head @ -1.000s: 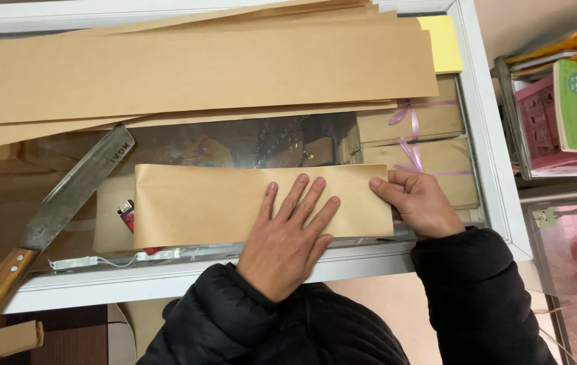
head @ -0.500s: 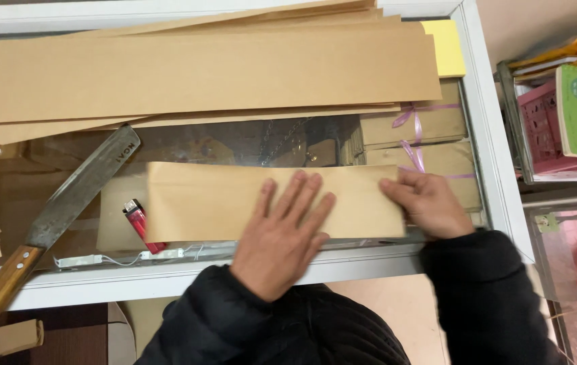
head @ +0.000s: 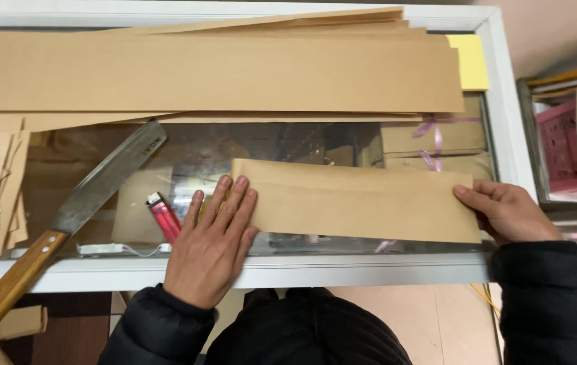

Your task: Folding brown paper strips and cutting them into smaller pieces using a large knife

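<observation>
A folded brown paper strip [head: 363,199] lies on the glass counter top [head: 234,145]. My left hand [head: 211,247] rests flat with fingers spread, its fingertips on the strip's left end. At the strip's right end my right hand [head: 505,211] holds the paper's edge with its fingers. Both arms wear black sleeves.
A stack of long brown paper sheets [head: 221,71] covers the back of the counter. A large knife with a wooden handle [head: 65,220] lies at the left, a red lighter [head: 163,216] beside my left hand. Paper bundles tied with purple ribbon [head: 430,135] sit under the glass. Pink baskets [head: 565,145] stand at the right.
The paper strip has shifted to the right along the glass. My left hand slid from its middle to its left end, uncovering the red lighter. My right hand moved right with the strip's end.
</observation>
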